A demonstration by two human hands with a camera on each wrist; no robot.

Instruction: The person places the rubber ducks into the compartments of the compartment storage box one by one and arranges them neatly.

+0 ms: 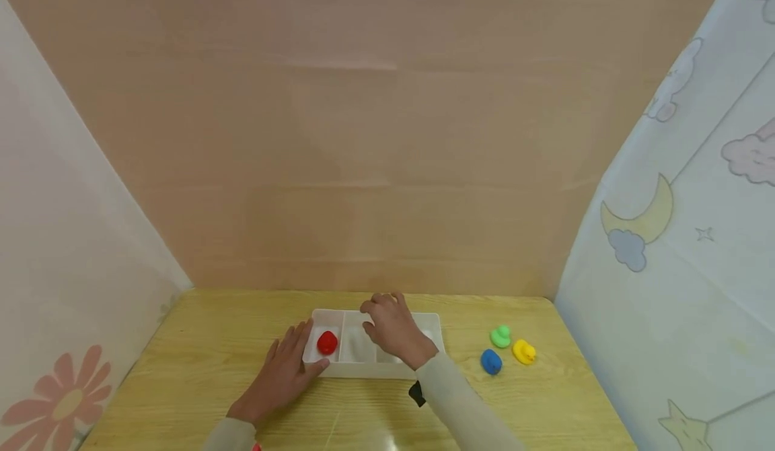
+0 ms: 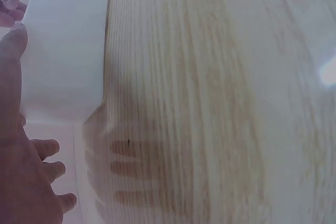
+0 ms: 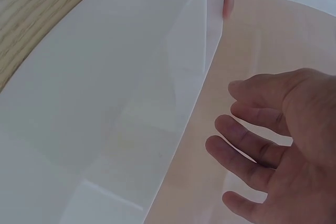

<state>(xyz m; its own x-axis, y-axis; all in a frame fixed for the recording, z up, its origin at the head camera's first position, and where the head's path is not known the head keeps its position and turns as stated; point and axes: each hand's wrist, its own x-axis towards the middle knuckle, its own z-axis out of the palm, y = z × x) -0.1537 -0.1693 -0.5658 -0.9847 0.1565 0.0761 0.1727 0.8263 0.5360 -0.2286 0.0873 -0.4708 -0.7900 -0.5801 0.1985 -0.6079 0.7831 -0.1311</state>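
Observation:
A white compartment tray (image 1: 369,371) stands on the table near its far side. A small rounded red toy (image 1: 327,342) lies in its leftmost compartment. Along the tray's left end lies my left hand (image 1: 283,375), fingers extended and thumb at the front wall. In the left wrist view the thumb touches the rim of the tray (image 2: 65,51). My right hand (image 1: 393,328) hovers over the middle and right compartments, partly hiding them. The right wrist view shows that hand's fingers (image 3: 247,163) loosely bent and apart, with nothing between them.
To the right of the tray sit a green rubber duck (image 1: 500,336), a yellow rubber duck (image 1: 524,352) and a blue toy (image 1: 491,361). A bit of something red (image 1: 257,447) shows beside the left sleeve. A brown backdrop (image 1: 375,168) rises behind the table, with patterned cloth at both sides.

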